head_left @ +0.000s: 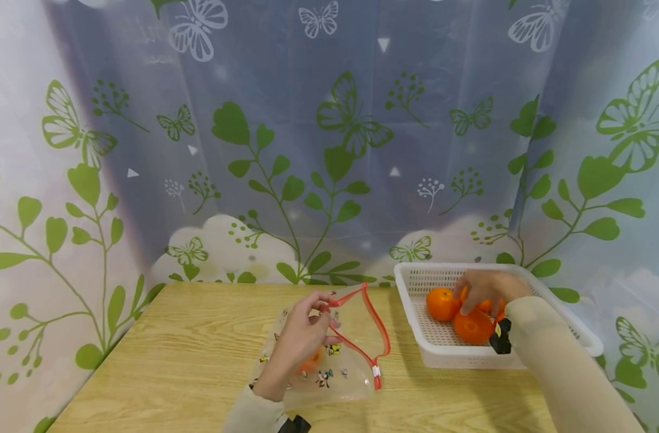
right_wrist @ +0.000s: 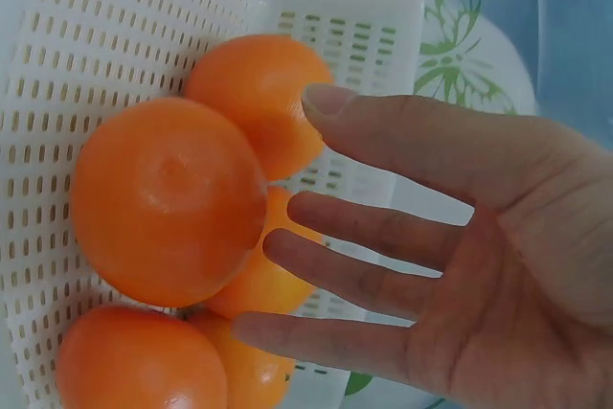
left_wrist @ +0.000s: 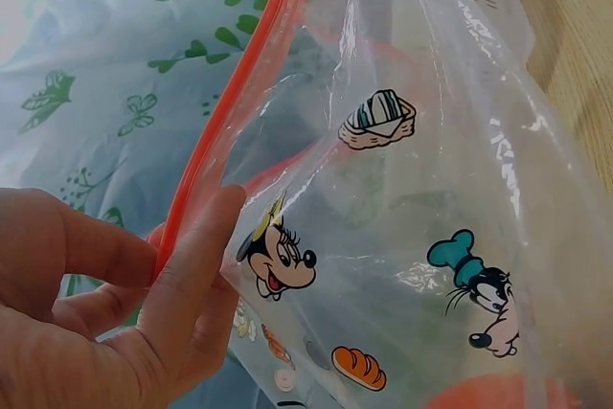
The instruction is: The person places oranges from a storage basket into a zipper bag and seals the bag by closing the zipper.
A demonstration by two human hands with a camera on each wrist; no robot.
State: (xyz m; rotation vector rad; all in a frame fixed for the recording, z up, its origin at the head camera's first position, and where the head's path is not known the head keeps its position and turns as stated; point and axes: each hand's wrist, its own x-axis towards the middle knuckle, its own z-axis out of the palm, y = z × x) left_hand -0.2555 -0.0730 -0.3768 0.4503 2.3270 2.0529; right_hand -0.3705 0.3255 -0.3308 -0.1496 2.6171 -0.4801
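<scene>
My left hand pinches the red zip edge of a clear slider bag printed with cartoon figures. The bag's mouth gapes toward the basket, a white slider at its near end. Through the plastic shows one orange fruit. Reaching into a white perforated basket, my right hand has its fingers extended among several oranges. In the right wrist view its thumb tip overlaps the rear orange, and the other fingertips lie close to the oranges beside it.
The bag and basket stand on a light wood-grain table, the basket at the right. Behind and at both sides hangs a curtain with green leaves and butterflies, close to the basket's far side.
</scene>
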